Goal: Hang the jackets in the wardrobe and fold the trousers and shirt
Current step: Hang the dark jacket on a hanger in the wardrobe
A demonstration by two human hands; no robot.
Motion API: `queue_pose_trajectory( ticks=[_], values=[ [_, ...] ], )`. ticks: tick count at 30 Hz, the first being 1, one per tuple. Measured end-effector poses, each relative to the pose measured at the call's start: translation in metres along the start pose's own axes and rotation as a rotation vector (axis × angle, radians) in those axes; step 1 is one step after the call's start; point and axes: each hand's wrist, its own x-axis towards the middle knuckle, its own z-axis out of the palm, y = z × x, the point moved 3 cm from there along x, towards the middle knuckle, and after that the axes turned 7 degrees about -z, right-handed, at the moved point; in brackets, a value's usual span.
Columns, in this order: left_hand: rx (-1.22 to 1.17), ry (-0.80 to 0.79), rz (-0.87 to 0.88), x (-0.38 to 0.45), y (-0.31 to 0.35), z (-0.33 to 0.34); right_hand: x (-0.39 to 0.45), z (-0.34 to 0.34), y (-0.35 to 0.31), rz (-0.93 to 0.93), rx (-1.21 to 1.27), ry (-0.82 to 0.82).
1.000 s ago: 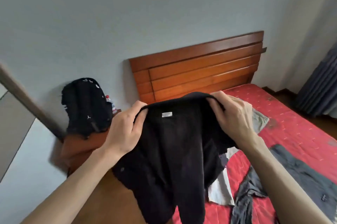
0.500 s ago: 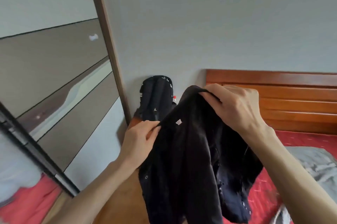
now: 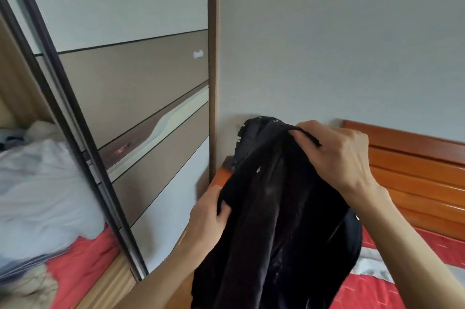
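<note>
1. Your left hand (image 3: pixel 210 210) pinches the dark soft fabric jacket (image 3: pixel 274 220); your right hand (image 3: pixel 334 155) grips its collar.
2. Jacket hangs right of the sliding panelled wardrobe door (image 3: pixel 141 112), no hanger visible.
3. Risk: a loose pinch lets it slip.

Black jacket (image 3: pixel 276 220) held up in both hands, body hanging slack. Right hand (image 3: pixel 337 157) pinches upper edge at highest point; left hand (image 3: pixel 208 213) grips lower fold — fabric bunched under thumb. Wardrobe sliding door (image 3: pixel 141 97) at left, panelled grey and brown. Wooden headboard (image 3: pixel 415 170) at right — red bedcover (image 3: pixel 372 293) below.
</note>
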Motion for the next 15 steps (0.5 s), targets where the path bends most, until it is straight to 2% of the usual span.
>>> queue_pose_trajectory(
  ticks=[5, 9, 15],
  values=[
    [0.104, 0.058, -0.024, 0.023, -0.035, -0.056, 0.002, 0.038, 0.011, 0.050, 0.093, -0.057],
    [0.156, 0.090, 0.018, 0.033, -0.042, -0.094, -0.002, 0.069, 0.024, 0.102, 0.211, -0.074],
    [0.214, 0.113, 0.025, 0.040, -0.043, -0.134, 0.019, 0.119, 0.034, 0.078, 0.398, -0.131]
  ],
)
